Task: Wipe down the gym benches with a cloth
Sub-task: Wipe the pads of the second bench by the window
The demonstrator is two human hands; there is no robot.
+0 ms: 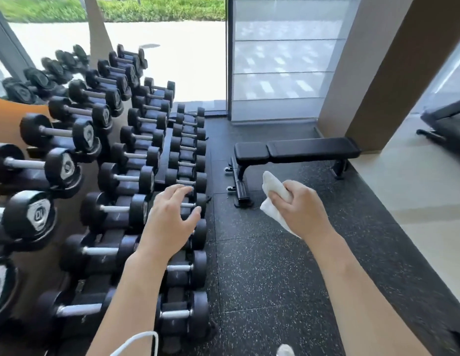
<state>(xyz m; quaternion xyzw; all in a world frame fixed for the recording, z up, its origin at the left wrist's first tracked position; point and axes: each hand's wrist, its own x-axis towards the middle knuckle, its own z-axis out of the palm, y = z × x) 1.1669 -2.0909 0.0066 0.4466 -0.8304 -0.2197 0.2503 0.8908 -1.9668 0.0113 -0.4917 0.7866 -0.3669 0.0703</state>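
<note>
Your right hand grips the white cloth, fingers curled round it; your left hand hangs open, fingers spread, above the dumbbells. The bench stands ahead.

A gym's free-weight area. A three-tier rack of black dumbbells runs from 7 toward 11 o'clock, and a flat weight bench stands at 1 o'clock on speckled rubber floor tiles by a window.

A dark speckled floor carries a black bench standing on its own legs (flat, beside a brown pillar), and a tiered rack at left with rows of black dumbbells on it
</note>
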